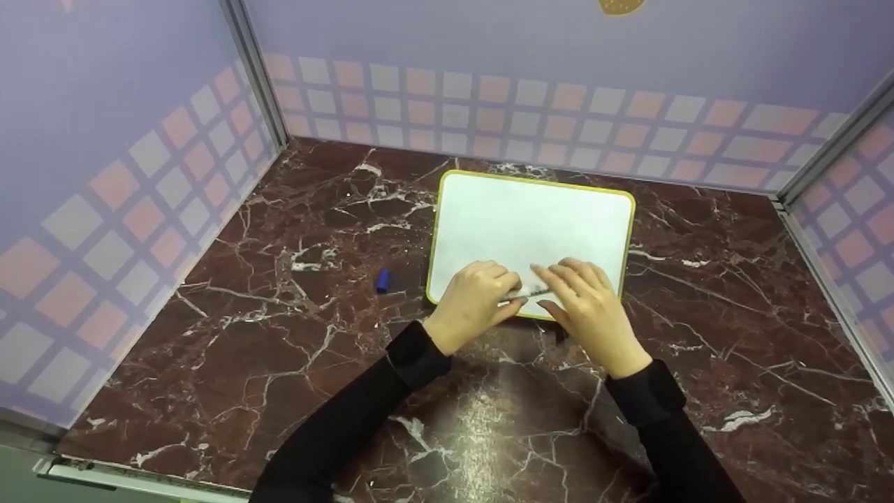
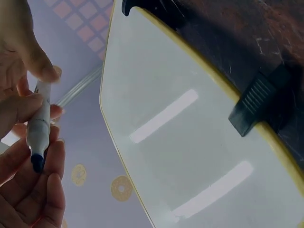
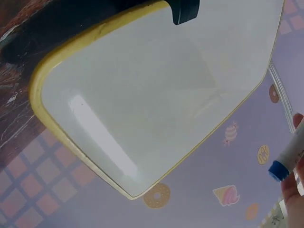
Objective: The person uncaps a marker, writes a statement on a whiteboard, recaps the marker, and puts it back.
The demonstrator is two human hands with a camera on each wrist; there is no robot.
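Observation:
Both hands meet over the lower part of a whiteboard with a yellow rim. My left hand grips a white marker with fingers curled round its barrel. The right hand has its thumb and forefinger at the marker's other end, pinching it. A dark blue tip shows bare in the left wrist view. From the right wrist, the marker's blue end sits beside the fingers at the frame's edge. A blue cap stands on the table, left of the board.
The board lies on a dark red marbled table. Black clips hold its near edge. Lilac panels with pink and white squares enclose the back and sides.

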